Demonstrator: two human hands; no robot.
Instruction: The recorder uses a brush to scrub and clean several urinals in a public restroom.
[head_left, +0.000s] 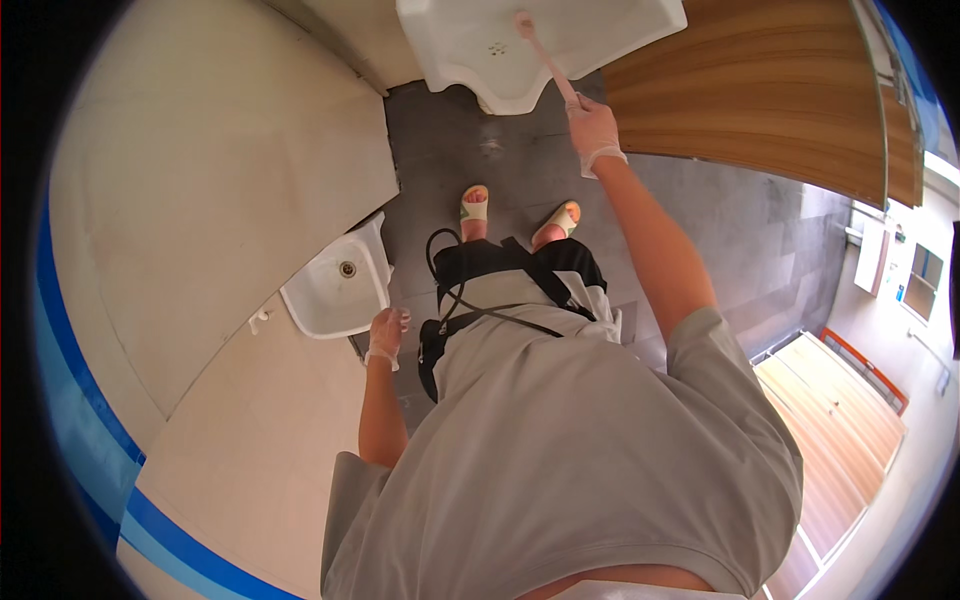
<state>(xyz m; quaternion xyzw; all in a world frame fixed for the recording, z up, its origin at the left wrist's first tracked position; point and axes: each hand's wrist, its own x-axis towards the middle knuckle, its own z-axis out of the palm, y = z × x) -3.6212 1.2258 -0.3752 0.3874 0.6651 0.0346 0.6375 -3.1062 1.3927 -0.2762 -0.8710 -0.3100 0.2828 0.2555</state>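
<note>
A white ceramic urinal (457, 45) is mounted at the top of the view, with drain holes in its basin. My right hand (592, 127), in a thin clear glove, grips the handle of a pink long-handled brush (551, 67). The brush's head is over the urinal's inner surface; I cannot tell whether it touches. My left hand (388, 334), gloved the same way, hangs beside the rim of a white sink (315, 304). Its fingers are loosely curled and hold nothing that I can see.
A wood-grain partition (750, 82) stands right of the urinal. Pale walls (247, 150) close in on the left, with a small white tap (259, 321) by the sink. Grey tiles (435, 135) cover the floor. Black cables (480, 304) hang at my waist. Another wood-grain panel (840, 427) is at lower right.
</note>
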